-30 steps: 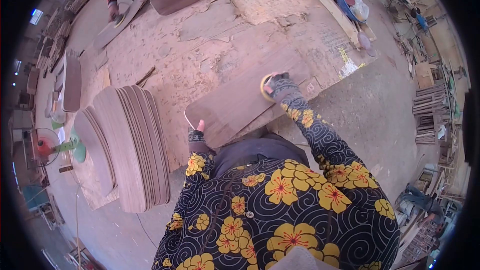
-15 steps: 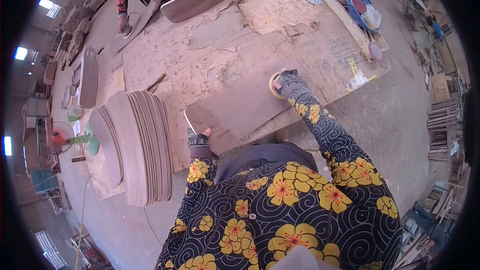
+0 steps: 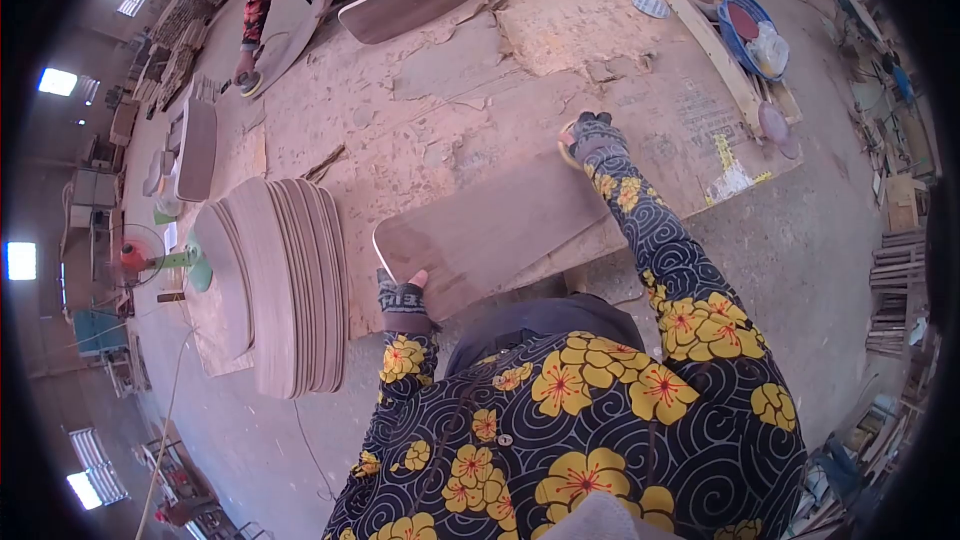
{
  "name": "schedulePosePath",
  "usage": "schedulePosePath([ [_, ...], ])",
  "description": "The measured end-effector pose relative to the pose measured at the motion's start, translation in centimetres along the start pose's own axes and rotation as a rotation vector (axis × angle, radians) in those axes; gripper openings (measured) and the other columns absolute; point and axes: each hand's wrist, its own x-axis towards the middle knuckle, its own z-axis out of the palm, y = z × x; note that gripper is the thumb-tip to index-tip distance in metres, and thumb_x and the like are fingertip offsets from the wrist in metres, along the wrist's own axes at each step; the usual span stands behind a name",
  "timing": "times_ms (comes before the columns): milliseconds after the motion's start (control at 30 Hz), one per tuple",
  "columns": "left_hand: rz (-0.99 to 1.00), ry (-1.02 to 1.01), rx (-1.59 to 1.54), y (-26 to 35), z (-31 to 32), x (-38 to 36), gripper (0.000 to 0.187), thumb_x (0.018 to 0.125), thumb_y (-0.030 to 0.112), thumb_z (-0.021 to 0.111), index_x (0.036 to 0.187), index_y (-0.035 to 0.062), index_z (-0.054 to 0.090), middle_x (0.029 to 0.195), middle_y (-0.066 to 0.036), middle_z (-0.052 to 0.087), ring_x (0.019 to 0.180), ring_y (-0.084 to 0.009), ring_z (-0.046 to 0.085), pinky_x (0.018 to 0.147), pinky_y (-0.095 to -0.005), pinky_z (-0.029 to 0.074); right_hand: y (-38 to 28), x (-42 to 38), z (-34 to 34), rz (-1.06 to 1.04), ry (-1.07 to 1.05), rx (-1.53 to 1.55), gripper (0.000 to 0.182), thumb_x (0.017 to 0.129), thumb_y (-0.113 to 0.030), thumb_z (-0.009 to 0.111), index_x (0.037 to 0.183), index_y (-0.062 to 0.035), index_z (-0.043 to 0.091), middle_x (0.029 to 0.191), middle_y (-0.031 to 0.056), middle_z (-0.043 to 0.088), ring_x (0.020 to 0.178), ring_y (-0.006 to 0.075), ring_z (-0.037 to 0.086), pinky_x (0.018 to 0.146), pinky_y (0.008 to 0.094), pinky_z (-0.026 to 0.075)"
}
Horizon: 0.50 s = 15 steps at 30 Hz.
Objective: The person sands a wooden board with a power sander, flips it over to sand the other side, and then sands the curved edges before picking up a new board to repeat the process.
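Since a second ago, the right hand (image 3: 592,136) had slid its yellow sanding pad (image 3: 568,145) to the board's (image 3: 490,230) far end. It was closed around the pad. The left hand (image 3: 402,292) pressed flat, fingers open, on the near edge. Long, even rubs would work best on the tabletop (image 3: 450,90).

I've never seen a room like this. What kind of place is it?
Probably a woodworking shop. A stack of cut wooden boards stands on a big worn worktable, and the right hand presses a sanding pad on a board.
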Motion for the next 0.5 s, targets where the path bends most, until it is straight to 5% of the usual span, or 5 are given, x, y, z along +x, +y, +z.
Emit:
schedulePosePath([
  [267,0.006,0.016,-0.011,1.1,0.7,-1.4,0.065,0.078,0.003,0.068,0.137,0.0006,0.038,0.115,-0.017,0.058,0.095,-0.0268,0.061,0.076,-0.037,0.054,-3.9,-3.1,-0.9,-0.154,-0.124,0.034,0.061,0.084,-0.047,0.059,0.13,-0.0085,0.049,0.133,0.0237,0.047,0.119,0.04,0.054,0.097,0.0479,0.046],
  [500,-0.01,0.065,-0.028,0.8,1.2,-2.2,0.063,0.079,0.003,0.067,0.136,0.0003,0.039,0.115,-0.016,0.059,0.095,-0.0262,0.061,0.077,-0.0363,0.054,-1.2,2.7,2.4,-0.058,0.001,-0.016,0.064,0.083,-0.052,0.061,0.129,-0.0091,0.05,0.131,0.0234,0.048,0.114,0.0407,0.056,0.093,0.0489,0.048],
])
